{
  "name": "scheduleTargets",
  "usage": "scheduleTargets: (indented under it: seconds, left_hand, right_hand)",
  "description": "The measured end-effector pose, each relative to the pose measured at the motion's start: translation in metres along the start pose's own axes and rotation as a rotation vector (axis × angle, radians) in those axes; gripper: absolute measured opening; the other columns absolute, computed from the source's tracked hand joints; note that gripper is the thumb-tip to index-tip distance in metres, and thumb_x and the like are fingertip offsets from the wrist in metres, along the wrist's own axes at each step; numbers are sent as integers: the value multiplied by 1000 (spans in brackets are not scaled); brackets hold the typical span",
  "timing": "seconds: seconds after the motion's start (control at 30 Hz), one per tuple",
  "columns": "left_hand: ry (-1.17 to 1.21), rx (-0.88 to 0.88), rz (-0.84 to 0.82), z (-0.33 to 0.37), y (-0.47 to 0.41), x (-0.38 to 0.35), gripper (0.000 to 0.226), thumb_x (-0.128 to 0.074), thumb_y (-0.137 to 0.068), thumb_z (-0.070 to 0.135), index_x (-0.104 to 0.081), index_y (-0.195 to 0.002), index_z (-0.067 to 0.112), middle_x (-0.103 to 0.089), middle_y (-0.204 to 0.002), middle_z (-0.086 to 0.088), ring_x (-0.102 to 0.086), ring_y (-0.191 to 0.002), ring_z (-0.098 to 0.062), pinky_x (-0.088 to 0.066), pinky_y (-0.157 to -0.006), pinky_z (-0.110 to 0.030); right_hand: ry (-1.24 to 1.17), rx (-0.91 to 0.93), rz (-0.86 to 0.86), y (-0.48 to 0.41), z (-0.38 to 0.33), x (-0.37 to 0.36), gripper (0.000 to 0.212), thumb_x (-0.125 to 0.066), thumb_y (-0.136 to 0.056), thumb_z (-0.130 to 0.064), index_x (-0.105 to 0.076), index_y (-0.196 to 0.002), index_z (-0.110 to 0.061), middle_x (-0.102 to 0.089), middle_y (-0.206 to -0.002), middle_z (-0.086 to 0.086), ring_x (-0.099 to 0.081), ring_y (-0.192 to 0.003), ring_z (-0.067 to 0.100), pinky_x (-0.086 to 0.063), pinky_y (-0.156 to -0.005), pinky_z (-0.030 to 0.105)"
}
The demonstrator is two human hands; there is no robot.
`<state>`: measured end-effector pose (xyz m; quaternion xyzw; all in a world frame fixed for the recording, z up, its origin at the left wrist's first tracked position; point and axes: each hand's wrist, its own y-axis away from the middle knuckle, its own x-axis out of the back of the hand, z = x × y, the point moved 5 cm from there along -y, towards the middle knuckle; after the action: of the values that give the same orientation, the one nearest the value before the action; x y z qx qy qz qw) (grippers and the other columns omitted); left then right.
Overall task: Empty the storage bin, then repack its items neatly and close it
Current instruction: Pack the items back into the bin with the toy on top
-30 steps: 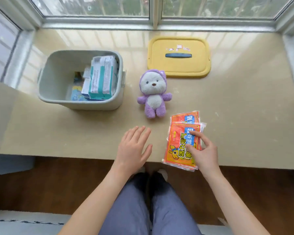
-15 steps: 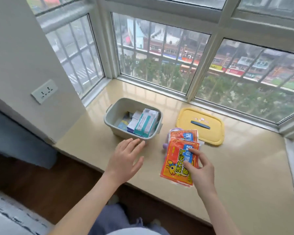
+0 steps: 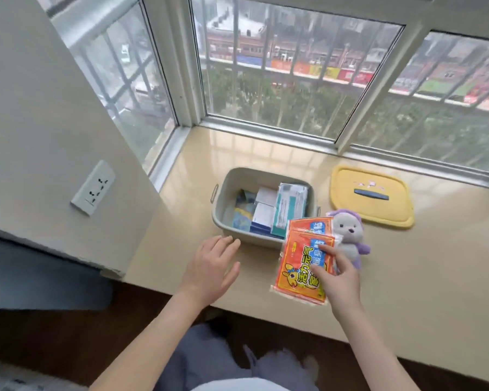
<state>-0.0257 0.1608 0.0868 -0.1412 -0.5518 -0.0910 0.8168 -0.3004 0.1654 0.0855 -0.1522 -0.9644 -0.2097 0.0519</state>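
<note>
A grey-green storage bin (image 3: 223,193) stands on the window ledge with several boxes (image 3: 290,208) and flat packs inside. Its yellow lid (image 3: 373,193) lies to the right, near the window. A purple and white plush toy (image 3: 347,235) sits between the bin and the lid. My right hand (image 3: 336,280) grips a stack of orange packets (image 3: 299,266), lifted in front of the bin's right corner and the toy. My left hand (image 3: 212,266) hovers open just in front of the bin, holding nothing.
The beige ledge (image 3: 421,263) runs right of the toy. A wall with a socket (image 3: 93,187) closes the left side. Window frames border the back. Dark wood floor and my legs lie below the ledge edge.
My right hand lifted the orange packets off the ledge toward the bin. My left hand moved forward to the bin's front. The camera tilted up, showing the window.
</note>
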Motion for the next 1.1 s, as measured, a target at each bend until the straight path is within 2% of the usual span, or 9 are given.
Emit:
scheduleTargets:
  seconds: [0.13,0.37,0.63,0.7,0.8,1.0,1.1]
  left_hand:
    - [11,-34,-47,-52,-26,14,47,-45,-93,36,-60,-130,11,-62,-127,-7,-54,-118,-25,-47,-98,-40]
    - [30,45,-142,-104,-87,-14,51,-42,-91,37,-58,-131,10,-59,-132,-16,-56,-120,-37,-49,-98,-48]
    - [-18,140,-104,-144,-151,-81,64,-38,-91,40,-43,-142,3,-48,-143,-19,-48,-128,-34,-42,-104,-43]
    - [-47,174,-119,-158,-162,-107,67,-35,-91,41,-39,-144,-1,-45,-145,-22,-45,-132,-35,-39,-107,-42]
    - [-85,186,-133,-175,-166,-137,67,-36,-92,39,-39,-142,-6,-43,-146,-24,-46,-132,-37,-39,-108,-44]
    - [-73,158,-105,-188,-159,-161,66,-38,-93,34,-32,-147,-5,-31,-155,-19,-33,-142,-32,-28,-115,-40]
    - [-30,148,-80,-189,-159,-161,64,-40,-93,29,-31,-148,-3,-30,-156,-19,-31,-144,-31,-27,-116,-41]
  right_hand:
    - [-27,-33,63,-5,-7,-39,39,-72,-80,6,-66,-109,-20,-69,-103,0,-69,-84,6,-54,-57,18]
    - [-10,-53,118,-44,-9,-71,40,-73,-79,5,-67,-108,-22,-70,-105,-6,-70,-84,2,-56,-59,20]
    - [-34,-58,64,-132,7,-108,43,-72,-79,5,-69,-105,-29,-72,-106,-2,-72,-91,15,-61,-71,39]
    - [-20,-42,39,-159,17,-128,43,-73,-78,4,-70,-105,-30,-71,-108,-4,-71,-92,13,-60,-71,36]
    - [-16,-26,-9,-187,27,-159,41,-71,-79,5,-69,-106,-26,-68,-107,-11,-69,-88,2,-58,-64,24]
    - [-15,-64,-100,-220,58,-214,43,-65,-81,11,-67,-109,-22,-69,-105,-6,-72,-86,12,-60,-64,32]
    - [44,-54,-118,-230,77,-237,45,-63,-80,11,-68,-108,-25,-68,-107,-8,-70,-81,12,-54,-59,24]
